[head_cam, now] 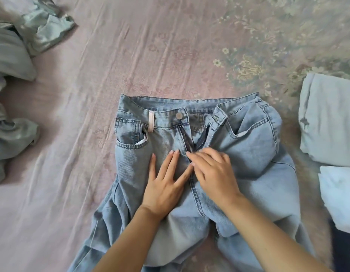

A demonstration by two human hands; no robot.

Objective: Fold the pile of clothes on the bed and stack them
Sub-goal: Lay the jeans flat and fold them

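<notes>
A pair of light blue jeans [254, 160] lies front side up in the middle of the bed, waistband away from me, fly unzipped and button undone. My left hand [166, 179] presses flat on the denim just left of the zipper, fingers straight. My right hand [213, 169] is at the base of the zipper, fingers curled and pinching there; the zipper pull itself is hidden. The legs run toward me under my forearms. Folded pale blue clothes [331, 122] lie stacked at the right edge.
Crumpled grey-green satin garments [15, 55] lie in a heap at the left edge. The bed is covered by a pink floral sheet [131, 55]. A dark garment [345, 250] shows at the lower right below the folded pieces.
</notes>
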